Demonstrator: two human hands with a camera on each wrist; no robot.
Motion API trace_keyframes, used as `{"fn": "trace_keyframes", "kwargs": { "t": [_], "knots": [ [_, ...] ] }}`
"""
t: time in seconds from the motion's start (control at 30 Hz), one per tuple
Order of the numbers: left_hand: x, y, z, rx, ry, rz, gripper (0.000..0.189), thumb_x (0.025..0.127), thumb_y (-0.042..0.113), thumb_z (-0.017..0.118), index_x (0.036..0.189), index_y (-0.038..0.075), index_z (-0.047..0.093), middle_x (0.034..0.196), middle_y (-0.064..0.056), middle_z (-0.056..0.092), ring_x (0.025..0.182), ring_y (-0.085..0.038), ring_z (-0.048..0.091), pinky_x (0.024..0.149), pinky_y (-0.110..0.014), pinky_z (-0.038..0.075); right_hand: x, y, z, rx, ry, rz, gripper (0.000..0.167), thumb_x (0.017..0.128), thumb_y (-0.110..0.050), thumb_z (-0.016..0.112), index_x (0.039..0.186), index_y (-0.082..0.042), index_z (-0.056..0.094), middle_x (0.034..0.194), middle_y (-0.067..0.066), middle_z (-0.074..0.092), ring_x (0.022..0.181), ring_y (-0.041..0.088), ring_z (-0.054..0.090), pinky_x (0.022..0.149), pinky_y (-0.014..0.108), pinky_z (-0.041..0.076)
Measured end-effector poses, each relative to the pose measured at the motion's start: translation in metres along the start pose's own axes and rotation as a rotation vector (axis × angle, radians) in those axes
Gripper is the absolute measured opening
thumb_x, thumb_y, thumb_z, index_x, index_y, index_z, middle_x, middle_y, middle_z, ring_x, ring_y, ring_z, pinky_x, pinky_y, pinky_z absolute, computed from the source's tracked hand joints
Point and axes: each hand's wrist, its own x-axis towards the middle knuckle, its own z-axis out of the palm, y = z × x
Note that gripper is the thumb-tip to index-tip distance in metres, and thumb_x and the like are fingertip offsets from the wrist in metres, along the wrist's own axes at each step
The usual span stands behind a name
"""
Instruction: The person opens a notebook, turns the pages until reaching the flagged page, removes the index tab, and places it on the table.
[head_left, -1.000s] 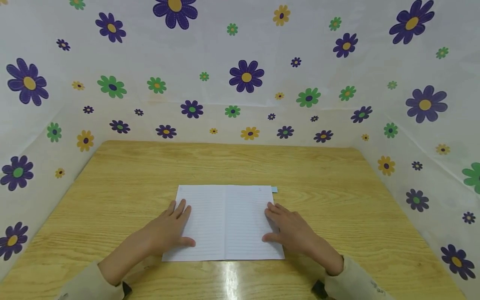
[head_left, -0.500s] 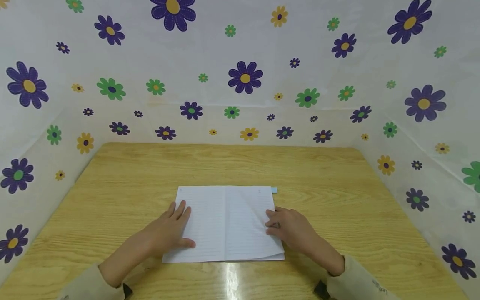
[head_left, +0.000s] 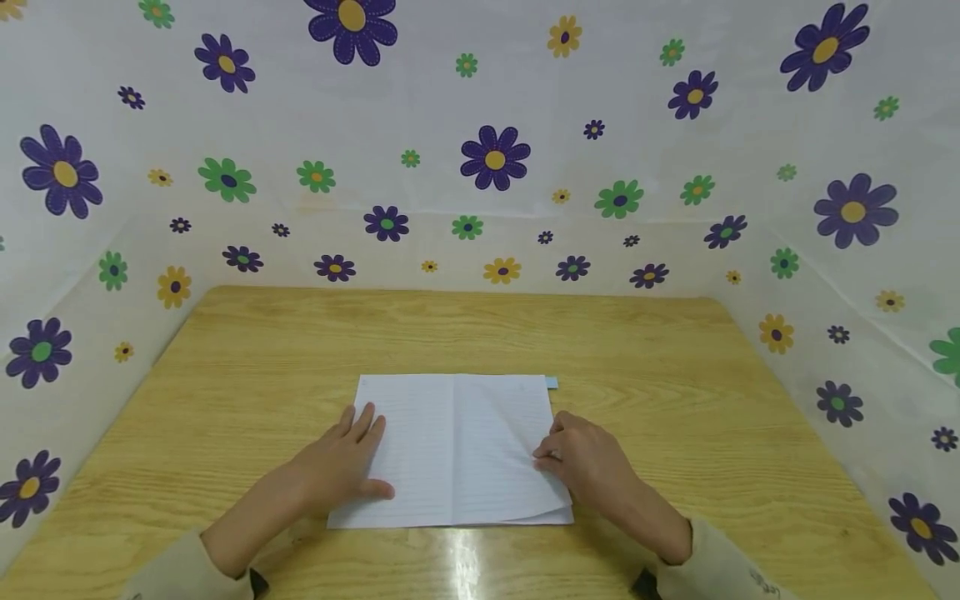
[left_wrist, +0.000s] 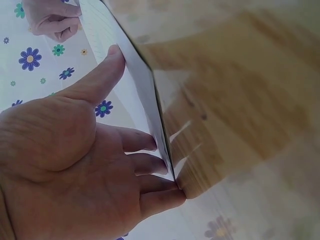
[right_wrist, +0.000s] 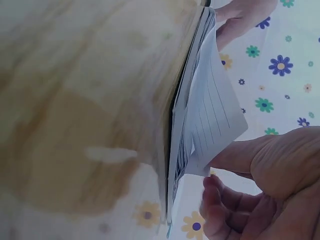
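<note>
An open lined notebook (head_left: 414,450) lies on the table, its fold running down the middle. My left hand (head_left: 337,462) rests on the left page with fingers spread and thumb out. At the right edge my right hand (head_left: 594,462) pinches a notebook page (head_left: 502,467) between thumb and fingers. In the right wrist view, that ruled page (right_wrist: 217,112) bows up away from the stack of sheets below, its lower corner raised. A pale blue tab (head_left: 552,383) sticks out past the notebook's upper right edge.
The wood-grain table (head_left: 465,333) has a glossy surface with a bright reflection near its front. White cloth (head_left: 420,92) printed with purple, green and yellow flowers stands at the back and both sides.
My right hand has gone from lying on the right page with fingers extended to pinching the page's edge. The page's lower right corner has risen. My left hand has stayed in place.
</note>
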Motion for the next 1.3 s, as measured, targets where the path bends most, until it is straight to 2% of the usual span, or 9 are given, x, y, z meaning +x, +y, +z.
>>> {"fn": "trace_keyframes", "kwargs": {
  "t": [0.13, 0.23, 0.43, 0.57, 0.73, 0.87, 0.97, 1.07, 1.3],
  "knots": [
    [0.0, 0.0, 0.001, 0.007, -0.001, -0.001, 0.099, 0.093, 0.053, 0.07, 0.155, -0.014, 0.03, 0.162, -0.039, 0.015, 0.149, -0.059, 0.01, 0.117, -0.067, 0.023, -0.002, -0.001, 0.0, -0.001, -0.011, 0.015, 0.01, 0.077, -0.009, 0.09, 0.085, -0.01, 0.084, 0.082, -0.003, 0.064, 0.07, 0.011, 0.064, 0.061, 0.023, 0.053],
    [-0.001, 0.001, 0.001, 0.008, -0.001, 0.0, 0.098, 0.094, 0.052, 0.07, 0.155, -0.014, 0.031, 0.162, -0.039, 0.015, 0.149, -0.059, 0.011, 0.117, -0.067, 0.023, -0.002, -0.002, 0.0, 0.035, -0.012, 0.033, 0.009, 0.078, -0.006, 0.089, 0.081, -0.008, 0.081, 0.083, -0.002, 0.063, 0.07, 0.01, 0.062, 0.062, 0.023, 0.053],
    [0.0, 0.002, 0.0, 0.004, -0.003, -0.009, 0.098, 0.094, 0.051, 0.071, 0.155, -0.014, 0.03, 0.162, -0.039, 0.014, 0.149, -0.059, 0.01, 0.118, -0.067, 0.022, 0.0, -0.001, 0.0, 0.281, 0.006, 0.107, 0.017, 0.08, 0.005, 0.085, 0.077, -0.009, 0.074, 0.082, -0.004, 0.059, 0.07, 0.005, 0.051, 0.06, 0.02, 0.049],
    [-0.002, 0.003, -0.002, 0.012, 0.002, 0.004, 0.097, 0.094, 0.051, 0.07, 0.154, -0.015, 0.03, 0.162, -0.04, 0.015, 0.148, -0.06, 0.011, 0.118, -0.067, 0.023, 0.0, 0.005, -0.002, 0.47, 0.024, 0.233, 0.02, 0.083, 0.007, 0.082, 0.098, -0.004, 0.075, 0.094, 0.004, 0.063, 0.075, 0.01, 0.055, 0.064, 0.022, 0.05],
    [-0.003, 0.002, -0.003, 0.021, 0.016, 0.024, 0.097, 0.094, 0.051, 0.07, 0.153, -0.016, 0.032, 0.161, -0.041, 0.016, 0.147, -0.061, 0.012, 0.117, -0.068, 0.024, 0.001, 0.012, -0.006, 0.814, -0.006, 0.475, 0.063, 0.087, 0.005, 0.078, 0.144, 0.006, 0.051, 0.126, 0.021, 0.058, 0.091, 0.019, 0.063, 0.072, 0.022, 0.054],
    [-0.002, 0.001, -0.003, 0.02, 0.014, 0.02, 0.098, 0.094, 0.051, 0.071, 0.153, -0.017, 0.032, 0.16, -0.041, 0.016, 0.147, -0.061, 0.012, 0.117, -0.068, 0.024, 0.001, 0.013, -0.008, 0.981, -0.074, 0.582, 0.079, 0.089, 0.001, 0.077, 0.155, 0.008, 0.035, 0.129, 0.022, 0.058, 0.101, 0.02, 0.063, 0.082, 0.022, 0.055],
    [-0.002, 0.001, -0.003, 0.021, 0.006, 0.013, 0.098, 0.094, 0.051, 0.07, 0.153, -0.016, 0.031, 0.161, -0.041, 0.015, 0.148, -0.061, 0.011, 0.117, -0.068, 0.023, 0.002, 0.012, -0.008, 1.091, -0.126, 0.592, 0.079, 0.091, -0.002, 0.076, 0.156, 0.009, 0.032, 0.127, 0.024, 0.062, 0.104, 0.023, 0.065, 0.088, 0.026, 0.055],
    [-0.001, 0.001, -0.004, 0.024, -0.002, 0.008, 0.099, 0.094, 0.052, 0.07, 0.154, -0.016, 0.03, 0.161, -0.041, 0.015, 0.148, -0.06, 0.011, 0.117, -0.068, 0.023, 0.003, 0.011, -0.009, 1.16, -0.166, 0.563, 0.071, 0.094, -0.005, 0.073, 0.153, 0.011, 0.036, 0.13, 0.025, 0.065, 0.107, 0.025, 0.068, 0.091, 0.032, 0.056],
    [-0.001, 0.002, -0.003, 0.019, -0.007, 0.013, 0.098, 0.095, 0.051, 0.07, 0.154, -0.016, 0.03, 0.161, -0.041, 0.014, 0.148, -0.06, 0.01, 0.117, -0.068, 0.023, 0.006, 0.01, -0.013, 1.158, -0.217, 0.538, 0.047, 0.099, -0.009, 0.068, 0.135, 0.018, 0.055, 0.122, 0.023, 0.07, 0.103, 0.023, 0.072, 0.088, 0.036, 0.06]
  ]
}}
